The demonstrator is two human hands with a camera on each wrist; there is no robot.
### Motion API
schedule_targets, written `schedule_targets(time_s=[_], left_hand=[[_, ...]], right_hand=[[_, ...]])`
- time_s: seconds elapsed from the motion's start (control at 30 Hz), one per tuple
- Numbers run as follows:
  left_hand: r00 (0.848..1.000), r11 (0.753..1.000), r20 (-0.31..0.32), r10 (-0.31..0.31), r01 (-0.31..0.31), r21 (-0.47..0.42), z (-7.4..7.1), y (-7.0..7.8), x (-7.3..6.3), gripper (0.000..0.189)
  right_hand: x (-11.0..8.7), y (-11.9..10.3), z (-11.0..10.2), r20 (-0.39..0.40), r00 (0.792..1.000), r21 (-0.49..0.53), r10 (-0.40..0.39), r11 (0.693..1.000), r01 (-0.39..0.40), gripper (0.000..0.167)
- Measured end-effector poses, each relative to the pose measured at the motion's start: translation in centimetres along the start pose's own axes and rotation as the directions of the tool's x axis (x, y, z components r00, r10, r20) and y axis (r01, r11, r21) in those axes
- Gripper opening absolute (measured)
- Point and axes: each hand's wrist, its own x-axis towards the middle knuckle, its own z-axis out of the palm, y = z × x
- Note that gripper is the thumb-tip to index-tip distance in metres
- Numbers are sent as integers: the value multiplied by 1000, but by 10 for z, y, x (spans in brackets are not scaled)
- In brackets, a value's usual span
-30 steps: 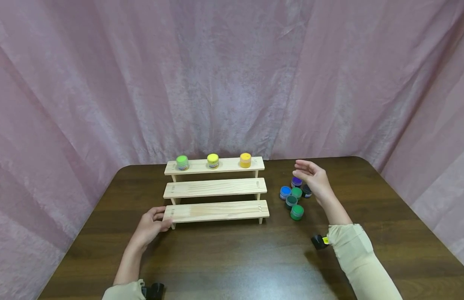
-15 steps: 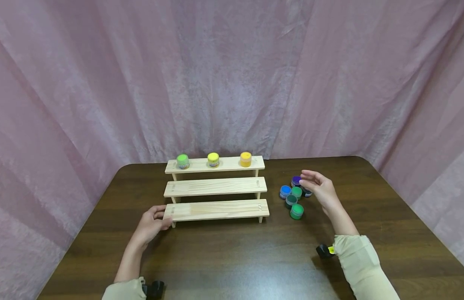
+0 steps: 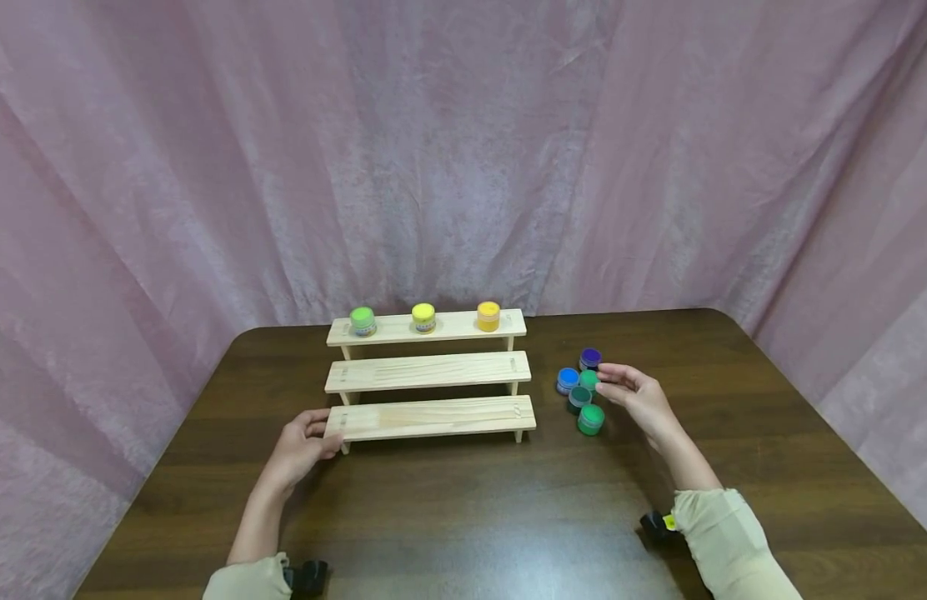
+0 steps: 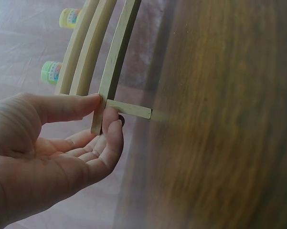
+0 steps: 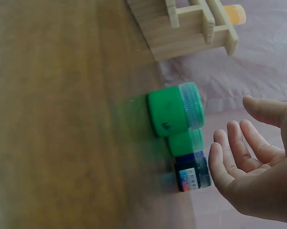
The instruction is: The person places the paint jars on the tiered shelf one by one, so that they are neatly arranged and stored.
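Observation:
My left hand [image 3: 294, 450] grips the left end of the lowest shelf of a three-tier wooden display stand [image 3: 433, 419]. In the left wrist view the thumb lies on top of the board [image 4: 115, 57], with curled fingers under it by the short leg. My right hand [image 3: 643, 404] hovers with relaxed fingers just right of a cluster of paint jars, holding nothing. The cluster has a purple jar [image 3: 590, 359], a blue jar [image 3: 568, 381], a dark green jar [image 3: 579, 399] and green jars [image 3: 591, 419]. A dark labelled jar [image 5: 188, 174] shows in the right wrist view; the hand hides it in the head view.
On the top shelf stand a light green jar [image 3: 363, 322], a yellow jar [image 3: 423, 317] and an orange jar [image 3: 488, 316]. A brown wooden table [image 3: 448, 508] bears everything. Pink curtains [image 3: 463, 167] hang behind and beside it.
My right hand has moved down and slightly right, from above the purple jar to the cluster's right side, covering the black jar. The left hand stays on the stand.

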Motion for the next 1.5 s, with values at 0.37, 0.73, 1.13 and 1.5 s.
schedule_targets(time_s=[0.37, 0.73, 1.13, 1.5], left_hand=[[1000, 1000, -1, -15, 15, -3, 0, -3, 2, 56], [1000, 1000, 4, 11, -11, -17, 0, -4, 2, 56], [1000, 1000, 2, 10, -10, -14, 0, -5, 2, 57], [1000, 1000, 1, 12, -12, -5, 0, -2, 3, 57]], right_hand=[[-6, 13, 7, 36, 999, 70, 23, 997, -25, 54], [-9, 20, 8, 73, 997, 66, -11, 998, 6, 54], [-12, 26, 9, 98, 995, 35, 10, 999, -14, 56], [-11, 30, 9, 172, 985, -69, 25, 998, -14, 59]])
